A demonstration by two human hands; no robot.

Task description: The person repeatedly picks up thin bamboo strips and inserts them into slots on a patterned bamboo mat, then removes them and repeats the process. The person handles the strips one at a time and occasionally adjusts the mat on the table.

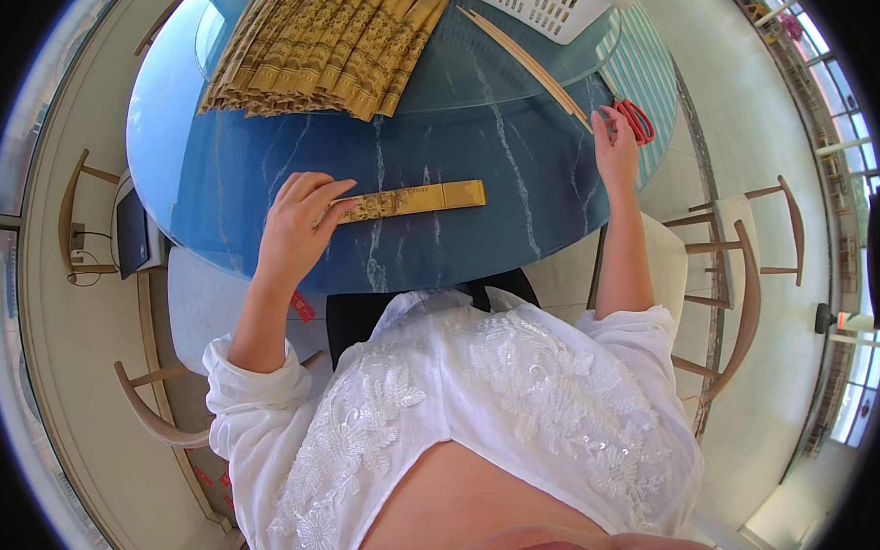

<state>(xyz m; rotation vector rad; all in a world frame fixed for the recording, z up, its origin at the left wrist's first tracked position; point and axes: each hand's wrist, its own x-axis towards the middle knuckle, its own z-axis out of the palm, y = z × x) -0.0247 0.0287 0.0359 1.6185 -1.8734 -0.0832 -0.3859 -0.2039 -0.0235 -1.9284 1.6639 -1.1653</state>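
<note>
**One head camera, looking straight down**

You have a single fisheye view, worn on the head and facing down over your chest onto the blue table [262, 175]. It sits close: your forearms enter from the lower edge, and the table fills the upper half. Straight edges bend near the rim, where chairs [750, 264] and floor curve away.
</note>
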